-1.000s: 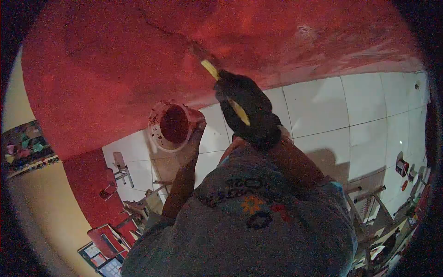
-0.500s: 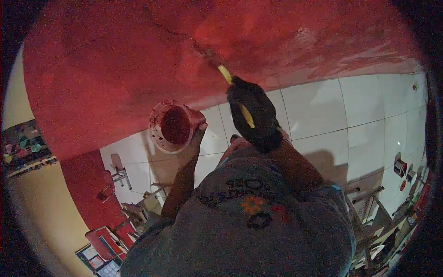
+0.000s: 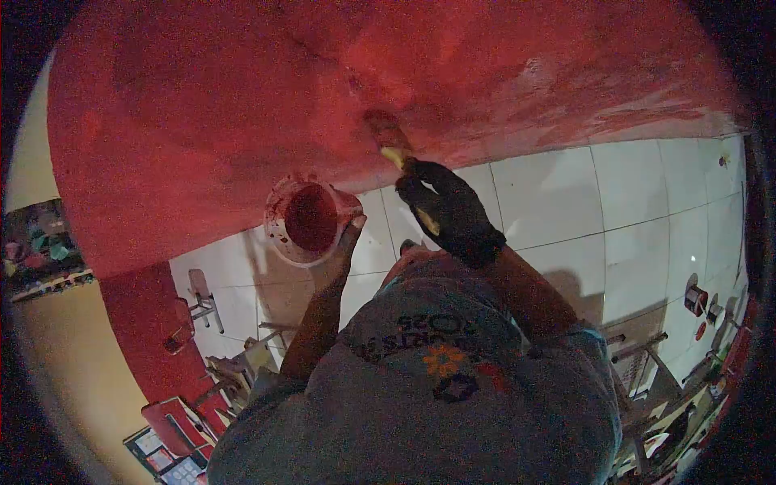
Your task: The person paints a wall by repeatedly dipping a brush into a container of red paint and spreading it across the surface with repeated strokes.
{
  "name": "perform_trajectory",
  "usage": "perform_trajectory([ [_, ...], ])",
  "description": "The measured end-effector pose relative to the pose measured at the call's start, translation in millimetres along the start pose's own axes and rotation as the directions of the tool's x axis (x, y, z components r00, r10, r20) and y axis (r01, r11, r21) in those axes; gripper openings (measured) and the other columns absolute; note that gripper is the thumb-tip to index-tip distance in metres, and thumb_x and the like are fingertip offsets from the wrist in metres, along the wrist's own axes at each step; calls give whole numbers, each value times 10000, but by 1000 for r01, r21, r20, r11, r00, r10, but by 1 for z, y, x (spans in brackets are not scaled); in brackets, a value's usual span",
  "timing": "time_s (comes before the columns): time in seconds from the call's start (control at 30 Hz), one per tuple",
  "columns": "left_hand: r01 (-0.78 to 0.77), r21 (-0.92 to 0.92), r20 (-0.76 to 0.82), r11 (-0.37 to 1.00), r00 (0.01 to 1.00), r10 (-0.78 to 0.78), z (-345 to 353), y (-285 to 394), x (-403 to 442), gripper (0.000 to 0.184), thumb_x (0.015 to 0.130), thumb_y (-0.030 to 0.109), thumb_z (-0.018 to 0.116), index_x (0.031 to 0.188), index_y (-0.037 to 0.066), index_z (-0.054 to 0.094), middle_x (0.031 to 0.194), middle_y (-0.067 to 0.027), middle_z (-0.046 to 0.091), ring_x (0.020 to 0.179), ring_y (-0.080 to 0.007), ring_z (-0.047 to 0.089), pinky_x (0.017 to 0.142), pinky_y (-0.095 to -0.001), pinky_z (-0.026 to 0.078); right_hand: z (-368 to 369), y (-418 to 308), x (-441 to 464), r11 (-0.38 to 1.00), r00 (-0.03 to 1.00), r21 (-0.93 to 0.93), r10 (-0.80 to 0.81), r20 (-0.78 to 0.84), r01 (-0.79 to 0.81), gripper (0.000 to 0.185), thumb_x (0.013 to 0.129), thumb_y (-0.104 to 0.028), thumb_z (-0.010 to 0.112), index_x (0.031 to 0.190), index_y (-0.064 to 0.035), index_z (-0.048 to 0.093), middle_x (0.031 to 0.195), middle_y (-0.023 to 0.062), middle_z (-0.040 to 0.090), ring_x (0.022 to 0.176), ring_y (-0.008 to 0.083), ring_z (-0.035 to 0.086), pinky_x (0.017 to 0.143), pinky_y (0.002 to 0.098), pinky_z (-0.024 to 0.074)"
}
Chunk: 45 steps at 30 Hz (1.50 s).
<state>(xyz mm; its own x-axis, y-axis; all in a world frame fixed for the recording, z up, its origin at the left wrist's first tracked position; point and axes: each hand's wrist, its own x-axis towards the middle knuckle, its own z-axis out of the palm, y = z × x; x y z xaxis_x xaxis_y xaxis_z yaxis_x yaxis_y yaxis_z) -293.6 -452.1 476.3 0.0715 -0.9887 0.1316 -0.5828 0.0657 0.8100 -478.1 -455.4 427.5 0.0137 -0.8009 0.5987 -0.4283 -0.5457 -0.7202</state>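
Observation:
My bare left hand (image 3: 349, 239) is wrapped round the side of a paint tub (image 3: 279, 212), which holds dark red paint and has splashes on its inner wall. In a black glove, my right hand (image 3: 444, 208) grips a paintbrush (image 3: 394, 153) by its yellowish handle. The brush's red-stained bristles lie against or very close to the lower part of a red wall (image 3: 202, 105); contact is hard to tell. Above the brush, the wall bears a dark crack-like line. Paler, streaky patches show low on the wall to the right.
White floor tiles (image 3: 558, 190) meet the wall's bottom edge. Chairs (image 3: 206, 299) stand at the lower left, and metal-framed furniture (image 3: 647, 356) is at the lower right. A can (image 3: 695, 299) sits on the floor at the far right. A cream wall borders the left.
The brush and my right hand have come down the wall, away from the crack-like line, with the handle now sitting lower. The tub in my left hand has barely shifted.

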Motion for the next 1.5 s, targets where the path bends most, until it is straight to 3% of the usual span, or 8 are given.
perform_trajectory([
  [0.27, -48, -187, -69, 981, 997, 36, 6, 12, -5, 374, 668, 123, 738, 972, 58, 530, 908, -15, 558, 856, -160, 530, 759, -278, 428, -27, -22, 34, 989, 989, -111, -107, -105, 95, 278, 756, -11, 599, 1026, -75, 585, 1022, 165, 563, 961, 304, 543, 802, 348, 451],
  [0.47, 55, 55, 2, 997, 998, -56, -4, 44, -2, 371, 696, 170, 722, 991, 69, 521, 928, -5, 545, 881, -141, 511, 788, -286, 411, -11, -28, 22, 680, 891, 640, 454, 16, -358, 272, 766, -21, 606, 1033, -54, 569, 998, 164, 571, 938, 291, 554, 770, 341, 456],
  [0.63, -63, -208, 10, 976, 998, 66, 1, 3, 0, 363, 694, 208, 721, 980, 100, 526, 924, 5, 542, 888, -139, 502, 789, -295, 399, -28, -12, 40, 995, 998, -81, -65, 2, 65, 308, 685, 49, 610, 973, -55, 575, 980, 169, 577, 903, 300, 562, 760, 369, 458],
  [0.97, 82, -66, -19, 994, 996, -84, -5, 29, -2, 455, 675, 195, 730, 1051, 99, 493, 976, -4, 531, 940, -158, 496, 844, -302, 382, -22, -31, 38, 915, 935, 364, 269, -229, -174, 245, 783, -111, 613, 1015, -45, 573, 995, 160, 583, 893, 301, 570, 802, 390, 459],
  [1.0, 54, -130, 12, 990, 999, -53, -2, 2, 0, 476, 671, 183, 730, 1067, 92, 483, 993, -14, 526, 954, -163, 492, 854, -306, 382, -19, -20, 36, 985, 968, -139, -130, -217, 101, 243, 778, -90, 607, 1016, -53, 575, 978, 173, 581, 917, 313, 562, 804, 400, 455],
  [1.27, -14, -294, -55, 956, 998, -3, 0, -12, 2, 465, 650, 86, 721, 1052, 68, 489, 977, -21, 532, 947, -152, 491, 841, -308, 393, -11, -21, 23, 986, 974, -74, -159, -164, 148, 292, 758, 1, 607, 1040, -71, 584, 979, 138, 574, 865, 276, 570, 752, 333, 462],
  [1.37, -25, -153, 33, 988, 999, 31, -4, 0, 2, 446, 642, 85, 729, 1024, 68, 499, 942, -14, 544, 912, -149, 502, 823, -309, 402, -4, -25, 20, 889, 937, 424, 281, -209, -172, 286, 738, -5, 621, 1019, -53, 589, 944, 150, 582, 874, 293, 576, 747, 346, 469],
  [1.5, -22, -310, 23, 950, 999, 30, -3, -15, 4, 440, 646, 123, 738, 1012, 68, 499, 931, -12, 548, 880, -147, 513, 805, -307, 411, 3, -6, 19, 979, 978, -153, -154, -141, 132, 252, 722, 1, 616, 968, -48, 604, 957, 164, 588, 889, 304, 575, 762, 349, 463],
])
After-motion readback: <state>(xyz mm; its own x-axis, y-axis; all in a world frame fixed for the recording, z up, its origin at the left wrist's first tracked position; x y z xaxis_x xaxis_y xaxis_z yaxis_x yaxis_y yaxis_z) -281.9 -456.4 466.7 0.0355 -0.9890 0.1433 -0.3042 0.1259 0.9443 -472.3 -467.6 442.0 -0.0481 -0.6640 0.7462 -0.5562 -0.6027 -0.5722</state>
